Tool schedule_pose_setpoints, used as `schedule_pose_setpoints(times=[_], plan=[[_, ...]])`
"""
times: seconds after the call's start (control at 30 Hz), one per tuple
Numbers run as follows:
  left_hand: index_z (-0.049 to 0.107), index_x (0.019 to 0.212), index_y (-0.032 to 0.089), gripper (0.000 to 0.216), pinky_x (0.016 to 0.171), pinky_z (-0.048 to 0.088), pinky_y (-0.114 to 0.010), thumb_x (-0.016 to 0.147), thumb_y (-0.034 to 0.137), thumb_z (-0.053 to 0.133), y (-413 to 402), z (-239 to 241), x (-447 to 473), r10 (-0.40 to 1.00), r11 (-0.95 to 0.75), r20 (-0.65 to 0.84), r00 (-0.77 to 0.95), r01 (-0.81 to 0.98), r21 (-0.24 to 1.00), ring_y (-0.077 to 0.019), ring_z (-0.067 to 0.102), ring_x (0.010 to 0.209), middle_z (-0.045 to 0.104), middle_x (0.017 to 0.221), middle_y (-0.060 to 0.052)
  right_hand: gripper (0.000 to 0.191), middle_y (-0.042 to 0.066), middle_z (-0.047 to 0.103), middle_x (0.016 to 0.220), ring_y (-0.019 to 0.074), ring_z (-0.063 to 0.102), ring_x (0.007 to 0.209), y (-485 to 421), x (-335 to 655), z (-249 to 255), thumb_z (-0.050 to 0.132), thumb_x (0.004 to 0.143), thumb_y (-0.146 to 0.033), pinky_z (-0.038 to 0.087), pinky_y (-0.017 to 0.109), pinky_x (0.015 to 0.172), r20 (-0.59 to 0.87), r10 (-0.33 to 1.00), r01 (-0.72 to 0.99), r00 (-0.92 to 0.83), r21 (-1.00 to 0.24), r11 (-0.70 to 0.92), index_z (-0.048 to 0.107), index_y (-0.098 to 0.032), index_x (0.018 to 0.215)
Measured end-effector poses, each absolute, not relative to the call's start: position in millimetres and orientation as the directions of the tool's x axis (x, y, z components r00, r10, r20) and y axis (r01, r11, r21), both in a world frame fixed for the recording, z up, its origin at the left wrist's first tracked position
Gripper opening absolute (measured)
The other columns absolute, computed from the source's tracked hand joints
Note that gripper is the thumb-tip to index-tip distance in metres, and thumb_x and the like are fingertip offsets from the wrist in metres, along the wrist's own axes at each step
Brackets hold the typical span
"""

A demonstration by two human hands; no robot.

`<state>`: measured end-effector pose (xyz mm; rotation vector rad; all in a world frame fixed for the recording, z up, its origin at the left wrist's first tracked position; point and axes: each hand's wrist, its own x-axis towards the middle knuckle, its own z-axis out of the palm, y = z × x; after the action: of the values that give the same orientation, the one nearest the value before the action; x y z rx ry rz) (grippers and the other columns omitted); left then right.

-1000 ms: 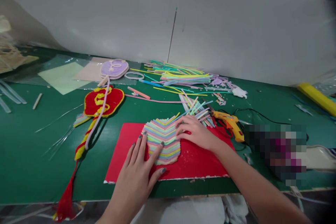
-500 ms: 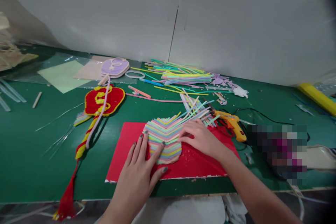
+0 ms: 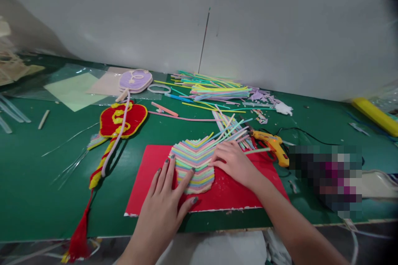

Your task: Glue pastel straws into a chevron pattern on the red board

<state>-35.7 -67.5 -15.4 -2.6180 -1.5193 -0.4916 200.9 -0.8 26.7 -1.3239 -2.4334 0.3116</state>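
A piece covered in pastel pipe cleaners laid in a V pattern [image 3: 194, 178] lies on a red board [image 3: 242, 198]. My left hand [image 3: 164, 196] rests on its left side, palm down, with the fingers spread and the fingertips touching the rows. On its right edge, my right hand [image 3: 233, 161] has thumb and fingers pinched together on a pale green pipe cleaner [image 3: 259, 150], whose free end sticks out to the right behind the hand. Its other end is partly hidden by my fingers. Loose ends of several rows [image 3: 230, 126] stick out to the upper right.
To the right are an orange glue gun [image 3: 275, 145] with a black cord and a blurred-out patch. On the left lies a red and yellow fan [image 3: 132, 120] with a red tassel [image 3: 80, 236]. Bundled pipe cleaners [image 3: 217, 91] and a purple fan [image 3: 136, 80] lie at the back.
The pale green pipe cleaner's free end has swung down and to the right, from pointing up-right to nearly level. My right hand has shifted slightly; my left hand stays in place.
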Motion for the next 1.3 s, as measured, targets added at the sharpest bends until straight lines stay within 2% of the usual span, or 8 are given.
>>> schedule_pose_setpoints(times=[0.1,0.23,0.3,0.37,0.47,0.63,0.97,1.3], plan=[[0.042,0.141,0.033,0.054,0.099,0.043,-0.051,0.09,0.05,0.049,-67,-16,-36,0.826,-0.514,0.322,0.463,0.853,0.092,-0.037,0.038,0.135,0.024,0.156,-0.014,0.015,0.0,0.066,0.088,0.016,0.058,0.09,-8,205,22,0.061,0.088,-0.032,0.031,0.033,0.085,0.337,0.842,0.792,-0.421,-0.316,0.523,0.067,-0.022,0.08],[0.04,0.143,0.033,0.056,0.099,0.043,-0.052,0.09,0.051,0.048,-66,-17,-37,0.822,-0.519,0.321,0.47,0.851,0.081,-0.0368,0.038,0.135,0.023,0.157,-0.014,0.019,0.005,0.066,0.112,0.0183,0.056,0.105,-33,210,17,0.055,0.092,-0.029,0.036,0.035,0.094,0.468,0.833,0.86,-0.295,-0.25,0.445,0.068,-0.022,0.104],[0.038,0.144,0.033,0.057,0.1,0.043,-0.052,0.09,0.051,0.047,-67,-17,-37,0.823,-0.518,0.317,0.472,0.852,0.077,-0.0367,0.037,0.136,0.023,0.156,-0.014,0.03,0.008,0.06,0.128,0.0201,0.051,0.118,-47,209,15,0.05,0.095,-0.029,0.037,0.036,0.099,0.436,0.83,0.868,-0.348,-0.186,0.461,0.061,-0.021,0.121],[0.037,0.144,0.033,0.057,0.1,0.042,-0.052,0.09,0.05,0.047,-67,-17,-37,0.825,-0.514,0.316,0.469,0.854,0.075,-0.0365,0.036,0.137,0.024,0.156,-0.013,0.043,0.008,0.047,0.143,0.023,0.039,0.133,-58,207,11,0.047,0.095,-0.035,0.035,0.04,0.105,0.354,0.833,0.866,-0.425,-0.111,0.488,0.049,-0.022,0.136],[0.035,0.145,0.034,0.058,0.1,0.043,-0.052,0.09,0.05,0.047,-67,-17,-37,0.825,-0.513,0.315,0.468,0.856,0.072,-0.0362,0.034,0.137,0.024,0.157,-0.012,0.059,0.008,0.029,0.155,0.0278,0.025,0.142,-68,202,5,0.043,0.095,-0.046,0.03,0.049,0.11,0.222,0.859,0.878,-0.461,-0.03,0.479,0.03,-0.024,0.148],[0.033,0.146,0.034,0.06,0.101,0.043,-0.052,0.09,0.049,0.048,-67,-17,-37,0.833,-0.507,0.297,0.467,0.859,0.071,-0.0358,0.034,0.137,0.023,0.157,-0.012,0.066,0.007,0.02,0.157,0.0285,0.016,0.145,-75,200,4,0.037,0.095,-0.051,0.028,0.055,0.11,0.143,0.89,0.898,-0.432,-0.019,0.439,0.015,-0.025,0.151],[0.027,0.148,0.036,0.062,0.102,0.041,-0.052,0.09,0.048,0.048,-68,-17,-37,0.839,-0.504,0.28,0.467,0.861,0.073,-0.0352,0.03,0.14,0.017,0.159,-0.01,0.065,0.006,0.02,0.157,0.0269,0.017,0.145,-88,199,3,0.033,0.096,-0.052,0.027,0.057,0.112,0.09,0.919,0.918,-0.384,-0.067,0.39,0.016,-0.023,0.151],[0.034,0.145,0.035,0.058,0.104,0.039,-0.052,0.09,0.049,0.048,-68,-16,-38,0.839,-0.508,0.28,0.466,0.856,0.097,-0.0354,0.03,0.14,0.021,0.158,-0.008,0.062,0.004,0.02,0.157,0.0269,0.018,0.145,-79,198,1,0.033,0.097,-0.048,0.028,0.06,0.111,0.06,0.917,0.914,-0.393,-0.086,0.397,0.015,-0.023,0.151]])
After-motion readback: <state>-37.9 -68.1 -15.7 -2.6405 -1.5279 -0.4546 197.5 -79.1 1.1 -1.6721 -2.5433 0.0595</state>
